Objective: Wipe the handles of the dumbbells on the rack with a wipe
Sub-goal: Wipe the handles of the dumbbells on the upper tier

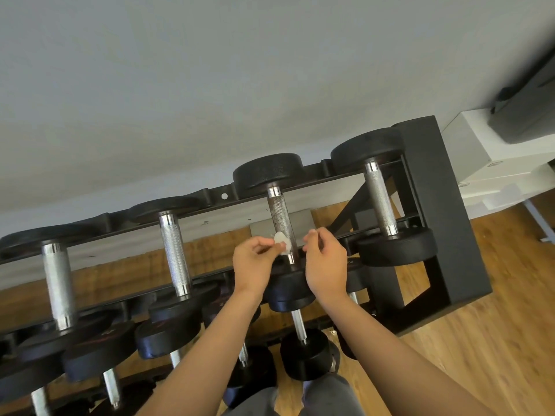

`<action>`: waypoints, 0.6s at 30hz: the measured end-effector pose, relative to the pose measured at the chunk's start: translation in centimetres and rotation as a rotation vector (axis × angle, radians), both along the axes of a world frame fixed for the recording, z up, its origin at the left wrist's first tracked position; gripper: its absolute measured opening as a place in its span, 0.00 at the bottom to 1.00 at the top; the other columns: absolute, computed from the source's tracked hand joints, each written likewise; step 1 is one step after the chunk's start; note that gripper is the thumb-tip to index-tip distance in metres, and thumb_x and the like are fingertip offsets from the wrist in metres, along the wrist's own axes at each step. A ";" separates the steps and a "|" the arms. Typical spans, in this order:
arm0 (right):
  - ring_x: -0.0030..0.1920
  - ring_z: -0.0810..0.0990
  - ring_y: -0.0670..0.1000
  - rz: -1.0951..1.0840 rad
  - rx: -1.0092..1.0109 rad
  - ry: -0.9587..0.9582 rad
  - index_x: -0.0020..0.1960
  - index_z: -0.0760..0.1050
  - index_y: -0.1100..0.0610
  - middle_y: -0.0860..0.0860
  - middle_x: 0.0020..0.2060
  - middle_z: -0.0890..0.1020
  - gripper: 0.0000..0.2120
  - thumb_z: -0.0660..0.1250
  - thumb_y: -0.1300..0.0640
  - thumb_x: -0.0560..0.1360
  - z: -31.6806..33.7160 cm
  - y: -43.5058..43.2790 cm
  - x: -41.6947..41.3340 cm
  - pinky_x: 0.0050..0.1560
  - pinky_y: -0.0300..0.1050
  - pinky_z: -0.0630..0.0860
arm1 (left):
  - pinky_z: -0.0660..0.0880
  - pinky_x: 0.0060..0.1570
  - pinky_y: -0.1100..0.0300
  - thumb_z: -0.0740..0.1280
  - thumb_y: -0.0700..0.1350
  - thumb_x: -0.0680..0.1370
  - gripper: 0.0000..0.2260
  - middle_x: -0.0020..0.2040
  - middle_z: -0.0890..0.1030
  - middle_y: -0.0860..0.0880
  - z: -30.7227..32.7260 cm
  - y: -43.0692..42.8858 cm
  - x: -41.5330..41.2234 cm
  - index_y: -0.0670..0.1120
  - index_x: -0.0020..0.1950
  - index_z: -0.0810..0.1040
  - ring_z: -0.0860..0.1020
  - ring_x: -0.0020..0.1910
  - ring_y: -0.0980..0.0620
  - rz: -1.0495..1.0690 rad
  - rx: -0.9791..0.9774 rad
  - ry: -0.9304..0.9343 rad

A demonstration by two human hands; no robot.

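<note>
left hand point(255, 261) pinching wipe point(281, 240), handle point(280, 216) pointing away

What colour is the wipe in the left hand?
White; the head view shows the wipe pinched by the left hand.

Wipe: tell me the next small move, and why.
Likely slide the wipe up the handle toward the far head. The left hand pinches it at the handle's near end, and the knurled stretch above looks dark and spotted.
</note>
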State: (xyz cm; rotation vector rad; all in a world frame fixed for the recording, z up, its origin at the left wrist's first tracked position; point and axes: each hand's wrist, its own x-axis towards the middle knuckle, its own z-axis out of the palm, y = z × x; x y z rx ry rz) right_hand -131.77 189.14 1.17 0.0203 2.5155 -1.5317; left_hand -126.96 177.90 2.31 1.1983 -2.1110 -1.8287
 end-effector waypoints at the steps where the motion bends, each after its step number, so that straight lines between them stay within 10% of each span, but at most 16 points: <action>1: 0.40 0.78 0.53 0.001 -0.001 0.002 0.41 0.74 0.58 0.54 0.36 0.78 0.15 0.57 0.51 0.81 0.0 0.0 0.0 0.46 0.56 0.77 | 0.78 0.52 0.60 0.75 0.39 0.73 0.04 0.44 0.85 0.49 0.0 0.0 0.2 0.45 0.43 0.82 0.83 0.46 0.54 -0.047 -0.047 -0.004; 18: 0.39 0.77 0.55 -0.007 0.002 0.012 0.42 0.75 0.60 0.56 0.36 0.79 0.17 0.56 0.51 0.82 0.2 0.0 -0.2 0.44 0.55 0.77 | 0.76 0.53 0.61 0.73 0.38 0.74 0.03 0.48 0.85 0.48 0.3 -2.2 -2.3 0.43 0.47 0.82 0.82 0.49 0.55 -0.006 0.078 0.024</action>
